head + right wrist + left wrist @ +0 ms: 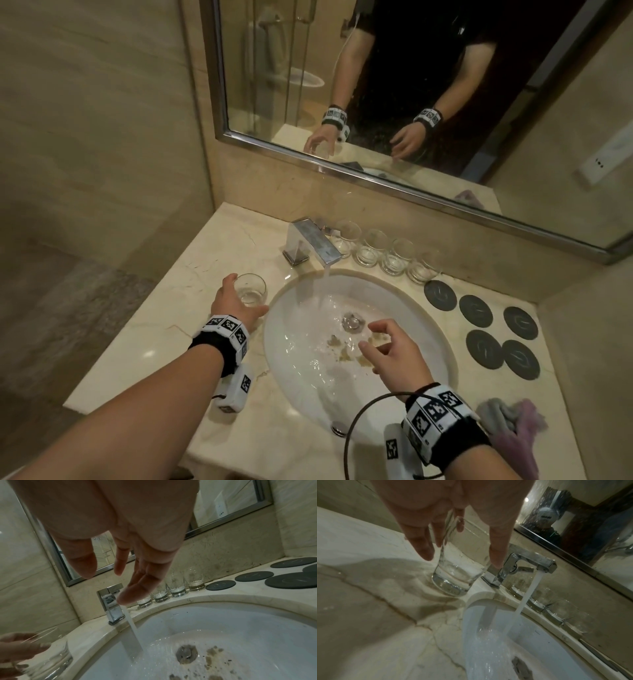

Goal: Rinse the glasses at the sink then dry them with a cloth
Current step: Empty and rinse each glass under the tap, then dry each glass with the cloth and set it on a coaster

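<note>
Basin (421, 329) open beneath tap (317, 241); four glasses (387, 251) and coasters (479, 325) crowd back ledge.

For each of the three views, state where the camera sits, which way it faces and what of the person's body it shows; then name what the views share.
Head: worn on the head, faces forward and down at the sink; shows both forearms, left hand, right hand.
Left wrist: looks along the left hand's fingers around the glass on the counter.
Right wrist: looks along the right hand's straight, empty fingers over the basin.
Shared: all three show the faucet running and the row of glasses.
</note>
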Demonstrator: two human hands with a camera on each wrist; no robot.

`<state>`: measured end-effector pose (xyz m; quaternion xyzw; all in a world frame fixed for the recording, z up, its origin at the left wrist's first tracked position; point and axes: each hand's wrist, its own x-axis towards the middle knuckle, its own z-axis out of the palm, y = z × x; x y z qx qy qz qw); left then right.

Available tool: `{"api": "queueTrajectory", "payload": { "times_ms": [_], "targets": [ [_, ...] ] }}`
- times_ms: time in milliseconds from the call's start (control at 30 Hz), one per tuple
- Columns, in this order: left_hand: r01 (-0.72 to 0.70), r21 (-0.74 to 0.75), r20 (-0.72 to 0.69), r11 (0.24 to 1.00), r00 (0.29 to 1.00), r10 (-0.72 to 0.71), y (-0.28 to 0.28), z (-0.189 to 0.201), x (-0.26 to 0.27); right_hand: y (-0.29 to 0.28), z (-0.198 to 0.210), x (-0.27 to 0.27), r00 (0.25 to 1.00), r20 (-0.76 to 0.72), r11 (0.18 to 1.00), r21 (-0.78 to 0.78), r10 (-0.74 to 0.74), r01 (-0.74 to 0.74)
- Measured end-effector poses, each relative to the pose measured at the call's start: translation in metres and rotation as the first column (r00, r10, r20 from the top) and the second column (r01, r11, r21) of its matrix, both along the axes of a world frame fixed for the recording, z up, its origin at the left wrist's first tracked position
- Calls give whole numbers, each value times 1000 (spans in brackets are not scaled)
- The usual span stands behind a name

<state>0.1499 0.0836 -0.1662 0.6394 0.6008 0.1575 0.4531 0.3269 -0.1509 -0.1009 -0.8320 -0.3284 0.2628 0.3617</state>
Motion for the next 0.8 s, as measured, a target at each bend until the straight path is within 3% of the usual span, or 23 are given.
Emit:
{"api": "queueTrajectory", "payload": {
  "times_ms": [133,367,600,800],
  "targets": [
    [-108,128,21,986,994,106,-22,23,1,10,1,12,999,-45,999,27,25,-24],
    [-54,236,35,970,998,47,-70,50,-2,68,8,57,990,-71,992,0,124,-124],
    [-71,74,150,995,987,59,-64,68,-32,142,25,95,983,-130,992,16,128,-127],
    [-87,68,130,994,988,78,-64,77,-58,187,26,107,962,-193,979,-21,194,-202]
  ]
}}
